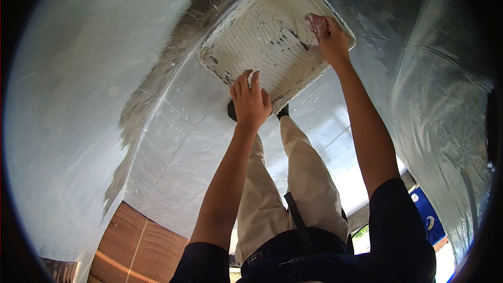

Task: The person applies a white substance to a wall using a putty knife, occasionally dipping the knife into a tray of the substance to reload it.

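A large paint tray [225, 36] coated in whitish paint is tilted in front of me, its ribbed slope facing up. My left hand [250, 99] grips the tray's near edge, fingers curled over the rim and a white smear by the fingertips. In my right hand [334, 42] is a wide paintbrush [316, 24] with a reddish-brown, paint-stained body. Its bristle end, loaded with white paint, rests on or just above the ribbed slope near the tray's right side. Most of the brush handle is hidden inside my fingers.
On the left stands a pale wall [78, 89] with a dark unpainted strip [152, 84] along its lower edge. Plastic sheeting [440, 105] hangs at the right. Below the tray, my legs stand on a grey floor [183, 120]. A brown woven panel [136, 246] lies behind.
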A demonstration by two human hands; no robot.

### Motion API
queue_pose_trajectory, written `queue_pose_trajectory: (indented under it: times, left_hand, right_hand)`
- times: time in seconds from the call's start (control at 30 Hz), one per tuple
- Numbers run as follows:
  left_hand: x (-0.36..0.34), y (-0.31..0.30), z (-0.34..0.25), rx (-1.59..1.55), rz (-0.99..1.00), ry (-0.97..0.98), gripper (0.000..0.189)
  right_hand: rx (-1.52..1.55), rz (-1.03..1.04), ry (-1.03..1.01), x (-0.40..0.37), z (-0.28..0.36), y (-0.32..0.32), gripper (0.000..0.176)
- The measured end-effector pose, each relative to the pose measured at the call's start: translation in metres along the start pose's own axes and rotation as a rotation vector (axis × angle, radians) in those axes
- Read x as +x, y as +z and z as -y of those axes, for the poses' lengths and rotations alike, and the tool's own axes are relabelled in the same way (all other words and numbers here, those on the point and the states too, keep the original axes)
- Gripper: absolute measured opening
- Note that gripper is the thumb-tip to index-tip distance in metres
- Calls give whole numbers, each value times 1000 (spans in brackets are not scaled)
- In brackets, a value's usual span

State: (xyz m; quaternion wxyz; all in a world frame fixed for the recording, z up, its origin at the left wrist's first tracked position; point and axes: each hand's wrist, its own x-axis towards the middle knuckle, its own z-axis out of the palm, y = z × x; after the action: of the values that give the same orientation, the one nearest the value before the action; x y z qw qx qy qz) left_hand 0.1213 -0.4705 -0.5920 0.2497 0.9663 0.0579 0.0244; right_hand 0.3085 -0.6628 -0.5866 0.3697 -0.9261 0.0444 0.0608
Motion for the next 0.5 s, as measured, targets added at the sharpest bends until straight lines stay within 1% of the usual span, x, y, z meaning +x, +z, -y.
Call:
queue_pose_trajectory:
  times: [0.1,0.17,0.3,0.37,0.4,0.47,0.5]
  left_hand:
    - [4,7,-7,-55,-21,-5,59]
    - [7,10,-12,-73,-20,-14,58]
    - [11,13,-17,-65,-40,-11,59]
    - [12,15,-18,-61,-40,-11,59]
    - [12,15,-18,-58,-38,-13,60]
    - [11,17,-19,-56,-30,-16,61]
    - [11,18,-18,-55,-22,-21,61]
  right_hand:
    - [-53,7,-33,11,-5,-6,36]
    - [-76,-8,-98,16,-7,-9,39]
    - [-118,25,-108,25,-3,-10,44]
    - [-130,68,-77,29,2,-9,50]
    - [-129,67,-76,31,2,-8,50]
    - [-71,18,-237,35,2,-4,51]
    - [-69,16,-238,37,1,-1,51]
